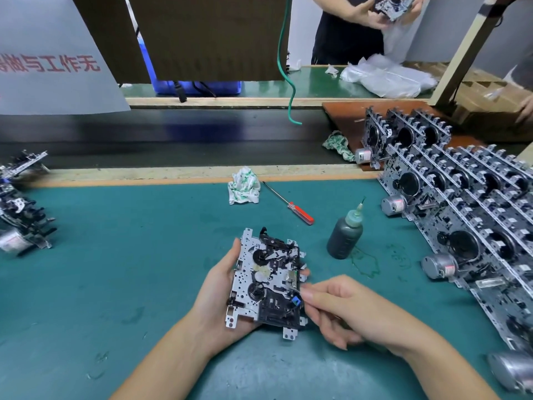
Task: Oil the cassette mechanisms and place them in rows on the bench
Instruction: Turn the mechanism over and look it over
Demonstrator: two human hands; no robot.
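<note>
One cassette mechanism is held above the green bench mat, face up, silver plate with black parts and two reels showing. Left hand cups it from beneath and from its left edge, thumb curled over that edge, fingertips poking out on the mechanism's right side. Right hand sits just right of the mechanism, thumb and forefinger pinching a thin applicator pin whose tip touches the mechanism's right edge near a small blue part; the other fingers are curled under. One dark oil bottle with a needle nozzle stands upright on the mat up and right of the mechanism, a greenish stain beside its base. One red-handled screwdriver lies above the mechanism, and one crumpled rag left of the screwdriver. Right of the mechanism, finished mechanisms stand on edge in packed rows; exact count cannot be told, at least four motors show. Far left of the mechanism, a small pile of more mechanisms, count unclear. A second rag lies near the conveyor belt. Another person's hands hold one unit at the top.
</note>
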